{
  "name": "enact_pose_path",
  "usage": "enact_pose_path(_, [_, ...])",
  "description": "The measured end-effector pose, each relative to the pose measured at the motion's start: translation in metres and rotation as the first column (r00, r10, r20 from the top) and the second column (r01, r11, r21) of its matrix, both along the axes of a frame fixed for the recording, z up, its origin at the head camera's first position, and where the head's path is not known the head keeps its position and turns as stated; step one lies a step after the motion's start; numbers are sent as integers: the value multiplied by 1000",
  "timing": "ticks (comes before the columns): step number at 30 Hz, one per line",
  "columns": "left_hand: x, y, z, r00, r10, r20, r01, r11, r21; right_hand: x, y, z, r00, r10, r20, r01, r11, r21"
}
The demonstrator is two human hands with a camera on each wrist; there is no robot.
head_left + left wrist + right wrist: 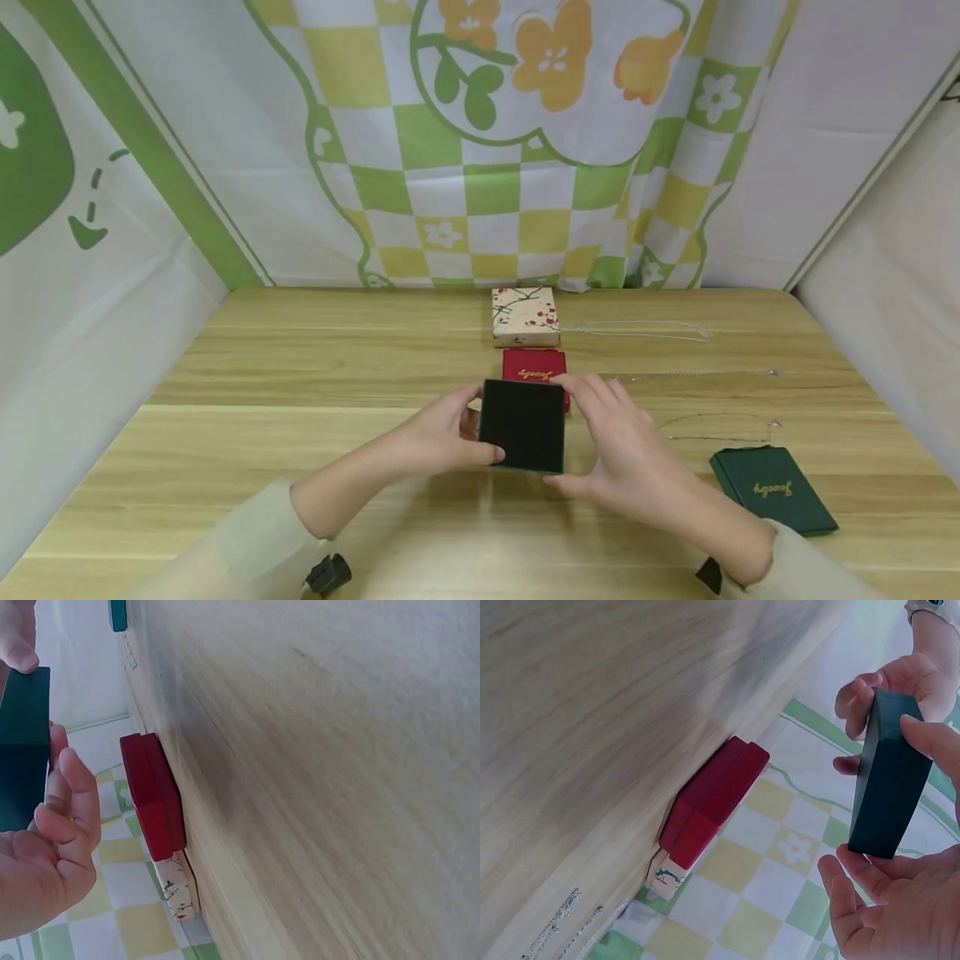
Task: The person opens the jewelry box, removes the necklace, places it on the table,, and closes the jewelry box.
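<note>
Between both hands, above the table, is a small square dark green jewelry box (522, 427), its black face showing in the head view and its green sides in both wrist views. My left hand (438, 433) holds its left side, with the thumb over the near left corner. On the right side, my right hand (630, 437) pinches it between thumb and fingers at the near and far edges. Just beyond lies a red jewelry box (532, 364), partly hidden by the green one. To the right, a flat green lid (772, 490) with gold lettering rests on the table.
A cream floral box (525, 317) stands behind the red box. Three thin silver chains lie spread on the right: a far chain (705, 335), a middle chain (775, 372) and a near chain (776, 425). A checkered curtain (491, 192) hangs at the wooden table's (300, 358) back edge.
</note>
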State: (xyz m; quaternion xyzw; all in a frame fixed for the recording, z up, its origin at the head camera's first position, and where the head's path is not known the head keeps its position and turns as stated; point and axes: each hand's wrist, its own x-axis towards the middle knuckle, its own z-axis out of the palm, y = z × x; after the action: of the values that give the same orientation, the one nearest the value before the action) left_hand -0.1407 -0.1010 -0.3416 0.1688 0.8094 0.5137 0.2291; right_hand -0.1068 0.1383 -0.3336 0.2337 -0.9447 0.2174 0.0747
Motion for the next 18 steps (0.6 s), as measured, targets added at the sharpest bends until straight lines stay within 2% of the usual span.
enact_pose_path(5, [1, 2, 1, 1000, 12, 27, -12, 1000, -4, -1, 1, 0, 1000, 6, 20, -6, 1000, -13])
enact_pose_path(8, [1, -3, 0, 999, -44, 21, 44, 999, 16, -1, 4, -1, 999, 20, 50, -17, 998, -55])
enact_pose_path(11, [1, -11, 1, 987, -149, -67, 149, 989, 8, -3, 9, -1, 993, 71, 90, -58, 989, -136])
enact_pose_path(13, [1, -14, 1, 964, -203, -174, 200, 979, -31, -4, 13, 1, 988, 105, 111, -83, 978, -190])
enact_pose_path(15, [-1, -15, 0, 941, -215, -261, 208, 977, -55, -4, 16, 4, 983, 125, 134, -93, 970, -222])
enact_pose_path(18, [-3, -13, -2, 925, -194, -327, 190, 981, -46, -4, 19, 6, 980, 121, 157, -81, 967, -241])
